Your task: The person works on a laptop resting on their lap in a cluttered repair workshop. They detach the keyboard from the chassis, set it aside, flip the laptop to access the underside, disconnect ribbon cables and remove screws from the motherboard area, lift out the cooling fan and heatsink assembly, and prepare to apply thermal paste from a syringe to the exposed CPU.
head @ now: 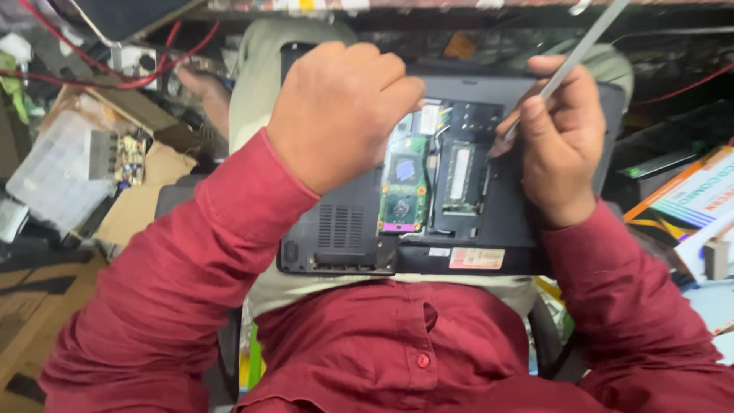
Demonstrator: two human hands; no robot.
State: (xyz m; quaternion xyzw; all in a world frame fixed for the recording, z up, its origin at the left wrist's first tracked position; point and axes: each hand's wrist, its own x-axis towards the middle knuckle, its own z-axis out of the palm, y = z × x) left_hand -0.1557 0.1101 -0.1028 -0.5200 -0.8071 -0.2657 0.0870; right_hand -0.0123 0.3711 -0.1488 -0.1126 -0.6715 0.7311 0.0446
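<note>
A: Cluttered workbench all round; red wires at 11 o'clock, boxes at 3. Where's the laptop?

B: Upside down on the lap, cover off, green circuit board bare at centre.

A: Hands?

B: Left hand curled in a loose fist on the case. Right hand pinches a thin grey tool, tip by the memory slot.

A: Handling?

B: Probably stiff, heavy case; fragile board. Grip the edges.
</note>
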